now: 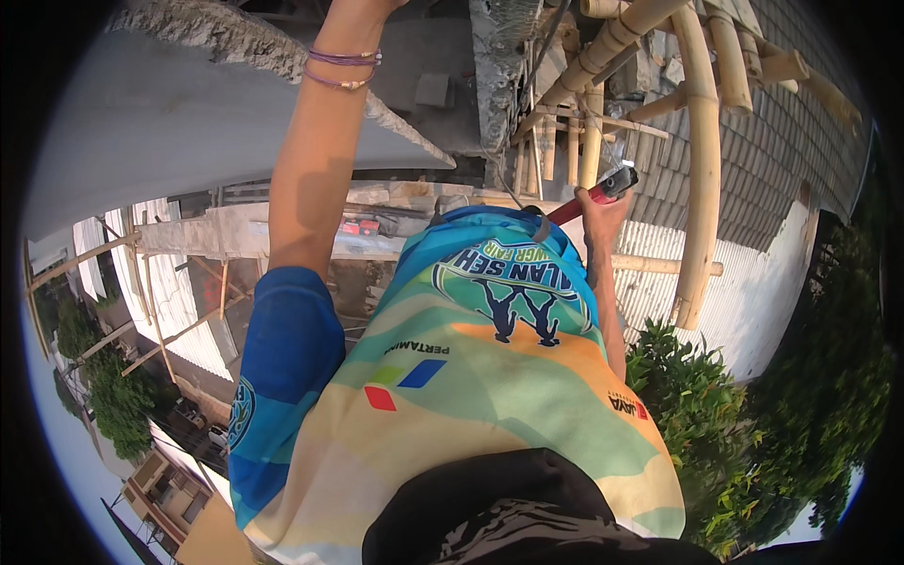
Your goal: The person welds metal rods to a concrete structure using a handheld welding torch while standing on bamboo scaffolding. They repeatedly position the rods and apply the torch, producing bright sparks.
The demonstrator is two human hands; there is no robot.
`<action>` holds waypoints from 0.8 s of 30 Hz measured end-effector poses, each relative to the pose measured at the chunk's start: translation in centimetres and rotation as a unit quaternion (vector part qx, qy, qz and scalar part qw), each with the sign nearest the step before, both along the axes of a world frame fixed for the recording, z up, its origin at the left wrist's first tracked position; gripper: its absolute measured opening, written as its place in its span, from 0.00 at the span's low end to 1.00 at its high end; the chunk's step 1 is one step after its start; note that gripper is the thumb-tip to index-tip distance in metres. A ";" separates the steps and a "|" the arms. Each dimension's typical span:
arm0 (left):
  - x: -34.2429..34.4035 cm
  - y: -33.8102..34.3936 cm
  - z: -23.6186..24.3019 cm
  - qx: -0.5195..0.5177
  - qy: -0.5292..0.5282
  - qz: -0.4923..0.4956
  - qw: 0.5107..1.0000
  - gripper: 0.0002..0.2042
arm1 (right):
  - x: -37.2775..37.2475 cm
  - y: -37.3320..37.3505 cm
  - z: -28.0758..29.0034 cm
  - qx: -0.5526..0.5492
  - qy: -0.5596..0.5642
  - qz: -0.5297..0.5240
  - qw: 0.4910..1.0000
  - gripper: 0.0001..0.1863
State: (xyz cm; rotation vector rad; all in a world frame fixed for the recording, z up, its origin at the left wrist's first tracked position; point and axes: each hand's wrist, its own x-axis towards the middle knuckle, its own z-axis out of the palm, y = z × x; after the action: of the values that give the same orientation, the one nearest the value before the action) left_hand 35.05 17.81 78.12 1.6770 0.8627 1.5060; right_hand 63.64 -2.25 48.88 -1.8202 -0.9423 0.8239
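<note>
My left arm reaches straight up past a concrete wall edge. Only the base of my left hand (381,5) shows at the top rim, so its fingers are out of sight. Purple bracelets (343,71) circle that wrist. On the right, beside my shirt, my right hand (603,212) is closed around a red bar-shaped tool (569,211) with a black end. The tool's lower part is hidden behind my shirt, and its exact kind cannot be made out. Bamboo poles (699,169) stand just right of that hand.
A smooth grey slab (198,141) with a rough broken edge lies at upper left. Below me runs a concrete ledge (202,235) with bamboo framing under it. At right are a tiled roof (767,132), pale corrugated sheeting (753,282) and a leafy tree (697,414).
</note>
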 end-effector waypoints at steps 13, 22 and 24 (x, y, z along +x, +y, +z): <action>-0.6 1.0 -0.5 0.019 0.059 0.033 0.998 0.11 | -0.4 1.0 -1.4 0.013 0.034 -0.017 0.999 0.32; -3.6 1.1 1.1 0.125 0.038 0.106 0.986 0.11 | -3.5 -0.6 -0.4 0.053 0.045 -0.122 0.990 0.35; -3.9 1.6 2.7 0.204 0.059 0.146 0.966 0.09 | -4.3 -1.2 -0.7 0.054 0.047 -0.154 0.985 0.37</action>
State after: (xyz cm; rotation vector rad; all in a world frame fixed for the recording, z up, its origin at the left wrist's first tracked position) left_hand 31.13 19.42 80.83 2.0184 0.9402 1.8994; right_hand 59.29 -3.45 48.19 -1.7589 -0.6121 0.6462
